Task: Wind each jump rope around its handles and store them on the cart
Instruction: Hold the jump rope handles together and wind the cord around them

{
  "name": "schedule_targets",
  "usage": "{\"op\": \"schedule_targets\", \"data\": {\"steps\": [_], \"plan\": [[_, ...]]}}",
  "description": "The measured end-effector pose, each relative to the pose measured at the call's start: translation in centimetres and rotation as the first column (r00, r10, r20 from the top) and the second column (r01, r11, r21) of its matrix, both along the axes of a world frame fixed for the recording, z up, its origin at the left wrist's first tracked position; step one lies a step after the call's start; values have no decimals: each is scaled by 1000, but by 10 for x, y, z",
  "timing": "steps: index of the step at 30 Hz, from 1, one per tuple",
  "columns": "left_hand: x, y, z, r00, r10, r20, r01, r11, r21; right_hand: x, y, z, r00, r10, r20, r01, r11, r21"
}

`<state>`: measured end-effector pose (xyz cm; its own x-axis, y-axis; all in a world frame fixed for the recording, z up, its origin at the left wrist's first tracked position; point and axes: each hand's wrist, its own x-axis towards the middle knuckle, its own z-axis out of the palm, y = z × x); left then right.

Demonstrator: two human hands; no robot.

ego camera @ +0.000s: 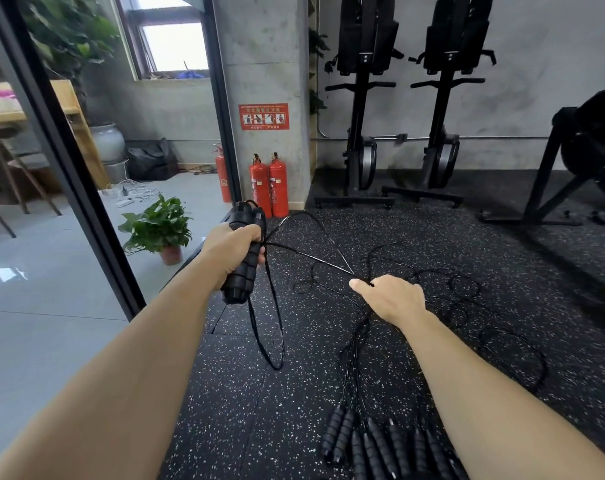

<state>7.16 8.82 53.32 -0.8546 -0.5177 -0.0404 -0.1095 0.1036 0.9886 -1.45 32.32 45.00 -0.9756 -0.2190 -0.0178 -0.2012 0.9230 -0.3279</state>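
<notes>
My left hand (230,252) grips a pair of black foam jump-rope handles (244,252) held together upright. A thin black cord (311,258) runs taut from the handles to my right hand (391,299), which pinches it, and a loop of the same cord (275,327) hangs below the handles. On the speckled rubber floor lie several more black-handled jump ropes (377,445), their handles side by side at the bottom and their cords (467,296) spread in tangled coils behind my right hand. No cart is in view.
Two red fire extinguishers (270,187) stand against a concrete pillar ahead, a third beside them. A potted plant (161,226) sits by the glass partition (83,188) on the left. Black rowing machines (363,109) stand upright along the back wall, another machine at right.
</notes>
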Motion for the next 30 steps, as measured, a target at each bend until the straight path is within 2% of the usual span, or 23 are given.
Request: {"op": "schedule_targets", "data": {"steps": [5, 7, 9, 11, 14, 16, 18, 24, 27, 30], "plan": [[-3, 4, 6, 998, -63, 11, 63, 998, 7, -4, -6, 1, 982, 78, 171, -51, 987, -153], [-5, 8, 7, 996, -85, 13, 85, 996, 8, -3, -10, 3, 954, 182, 239, -89, 932, -353], [-5, 9, 6, 996, -84, 16, 84, 996, 8, 1, -11, 9, 908, 306, 288, -69, 786, -615], [-5, 8, 5, 997, -73, 20, 73, 997, 20, 2, -11, 15, 866, 378, 327, 26, 619, -785], [-5, 2, 0, 999, -30, 19, 29, 998, 62, -3, -12, 18, 796, 445, 409, 222, 414, -883], [-6, -1, -4, 1000, 1, 14, -2, 997, 74, -4, -12, 21, 742, 496, 451, 319, 331, -888], [-7, -4, -7, 999, 48, -9, -47, 996, 73, -3, -12, 21, 733, 504, 457, 306, 355, -883], [-11, -16, -8, 983, 183, -30, -179, 979, 98, -4, -3, 5, 809, 429, 402, 97, 577, -811], [-11, -14, -10, 985, 175, -16, -172, 980, 95, -7, -7, -4, 910, 298, 288, -19, 726, -688], [-9, -10, -13, 988, 155, 1, -155, 983, 101, -12, -13, -11, 982, 105, 154, -12, 861, -508]]}}
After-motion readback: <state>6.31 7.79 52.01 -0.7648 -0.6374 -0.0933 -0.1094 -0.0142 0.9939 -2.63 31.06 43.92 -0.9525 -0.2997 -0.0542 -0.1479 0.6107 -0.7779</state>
